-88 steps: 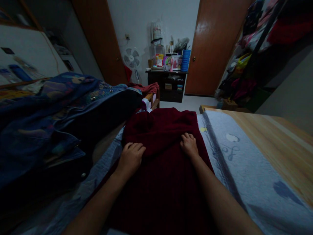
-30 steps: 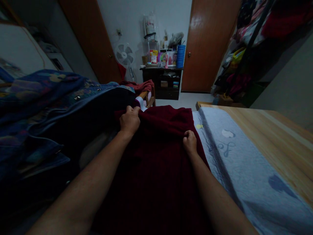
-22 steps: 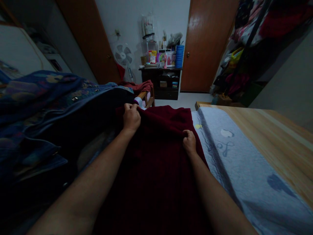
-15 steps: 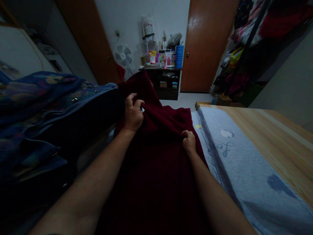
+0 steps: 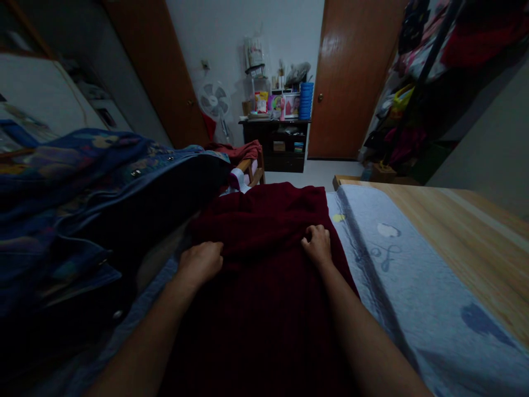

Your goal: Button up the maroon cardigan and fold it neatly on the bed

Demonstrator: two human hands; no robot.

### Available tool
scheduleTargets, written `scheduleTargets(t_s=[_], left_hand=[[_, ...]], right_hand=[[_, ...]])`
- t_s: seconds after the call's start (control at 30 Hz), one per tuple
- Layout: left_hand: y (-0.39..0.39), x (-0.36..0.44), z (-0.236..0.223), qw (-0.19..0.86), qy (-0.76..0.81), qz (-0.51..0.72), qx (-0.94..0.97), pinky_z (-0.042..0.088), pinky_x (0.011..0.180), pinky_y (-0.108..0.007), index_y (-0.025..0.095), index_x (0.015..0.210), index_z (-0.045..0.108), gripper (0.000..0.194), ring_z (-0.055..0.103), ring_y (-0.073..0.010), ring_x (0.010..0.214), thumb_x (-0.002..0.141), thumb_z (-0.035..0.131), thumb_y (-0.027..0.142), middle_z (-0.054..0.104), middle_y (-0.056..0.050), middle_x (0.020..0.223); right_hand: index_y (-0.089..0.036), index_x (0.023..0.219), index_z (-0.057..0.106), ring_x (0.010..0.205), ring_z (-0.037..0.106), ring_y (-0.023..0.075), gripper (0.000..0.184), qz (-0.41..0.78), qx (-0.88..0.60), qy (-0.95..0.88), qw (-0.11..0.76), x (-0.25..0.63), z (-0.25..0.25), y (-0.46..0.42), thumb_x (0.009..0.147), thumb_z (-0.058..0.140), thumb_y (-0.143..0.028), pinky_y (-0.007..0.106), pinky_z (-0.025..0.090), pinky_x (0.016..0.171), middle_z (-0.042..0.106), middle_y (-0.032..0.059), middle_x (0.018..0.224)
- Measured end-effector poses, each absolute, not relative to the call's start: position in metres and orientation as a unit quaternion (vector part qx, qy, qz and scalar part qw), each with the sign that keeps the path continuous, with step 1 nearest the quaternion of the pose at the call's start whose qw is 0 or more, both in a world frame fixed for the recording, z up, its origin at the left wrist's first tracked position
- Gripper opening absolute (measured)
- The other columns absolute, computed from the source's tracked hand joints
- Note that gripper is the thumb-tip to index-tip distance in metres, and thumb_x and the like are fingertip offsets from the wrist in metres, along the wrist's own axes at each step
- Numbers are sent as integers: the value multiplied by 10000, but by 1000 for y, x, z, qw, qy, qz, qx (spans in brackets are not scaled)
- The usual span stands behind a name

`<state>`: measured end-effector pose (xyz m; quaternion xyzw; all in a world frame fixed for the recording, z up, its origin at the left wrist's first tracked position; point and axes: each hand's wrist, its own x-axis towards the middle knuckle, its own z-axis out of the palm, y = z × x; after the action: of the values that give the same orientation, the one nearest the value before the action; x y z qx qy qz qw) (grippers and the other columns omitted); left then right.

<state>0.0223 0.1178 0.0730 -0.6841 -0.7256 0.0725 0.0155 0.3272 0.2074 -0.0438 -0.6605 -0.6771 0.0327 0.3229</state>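
Observation:
A dark red garment (image 5: 264,298) lies spread in front of me on a pale blue quilted cover (image 5: 409,286). My left hand (image 5: 201,263) rests on its left part with the fingers curled into the cloth. My right hand (image 5: 317,245) sits near the garment's right edge, fingers bent and pinching a fold. Both forearms reach forward over the red cloth.
A heap of blue patterned and denim clothes (image 5: 78,193) rises on the left. Bare wooden boards (image 5: 467,231) show right of the cover. Ahead stand a dark shelf unit (image 5: 281,140), a white fan (image 5: 214,102) and a brown door (image 5: 351,77). Hung clothes (image 5: 417,71) fill the right.
My left hand had lifted the far left part of the red garment up; it has now come back down and nearer to me, with the cloth folded over. My right hand stayed put.

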Motion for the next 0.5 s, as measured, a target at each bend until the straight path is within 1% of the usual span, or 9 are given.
scheduleTargets(t_s=[0.07,0.1,0.17,0.27,0.33,0.4,0.5], left_hand=[[119,25,83,-29,-708,85,-701,468,673,-345,258,837,653,169,656,-256,806,787,535,367,692,-66,876],[122,28,89,-27,-698,70,-713,469,686,-344,261,856,658,184,653,-252,817,795,536,385,694,-64,887],[134,35,98,18,-674,13,-739,470,736,-345,252,924,661,208,640,-240,855,829,511,361,685,-69,943],[162,49,102,114,-632,-76,-763,443,869,-358,211,999,651,235,601,-239,989,866,469,276,651,-89,1065],[182,56,97,122,-615,-93,-774,412,943,-363,191,1046,634,248,570,-241,1085,867,475,253,626,-99,1148],[199,62,89,77,-616,-44,-782,410,956,-368,177,1099,612,288,569,-252,1112,840,526,270,627,-114,1170],[212,67,80,-5,-637,50,-769,459,872,-354,186,1193,562,415,616,-266,1050,803,578,324,649,-128,1160]], right_hand=[[-208,813,581,852,414,225,101,30,-662,-679,316,327,-44,208,718,565,-180,328,363,778,517,63,920],[-207,812,584,848,413,226,106,30,-662,-679,316,327,-45,208,715,565,-171,329,363,774,520,65,918],[-207,836,595,844,413,229,131,28,-660,-680,316,327,-46,209,716,563,-164,333,363,769,528,69,918],[-206,937,613,853,419,237,235,22,-657,-684,316,328,-47,208,714,559,-157,341,367,774,536,76,937],[-205,991,618,857,424,240,305,16,-659,-686,308,328,-47,208,700,557,-138,345,367,780,537,81,950],[-204,999,624,853,427,242,334,10,-666,-685,294,327,-46,207,684,557,-120,349,366,779,535,86,948],[-201,973,630,838,428,245,314,2,-679,-681,274,326,-45,208,680,556,-112,351,363,761,528,97,933]])
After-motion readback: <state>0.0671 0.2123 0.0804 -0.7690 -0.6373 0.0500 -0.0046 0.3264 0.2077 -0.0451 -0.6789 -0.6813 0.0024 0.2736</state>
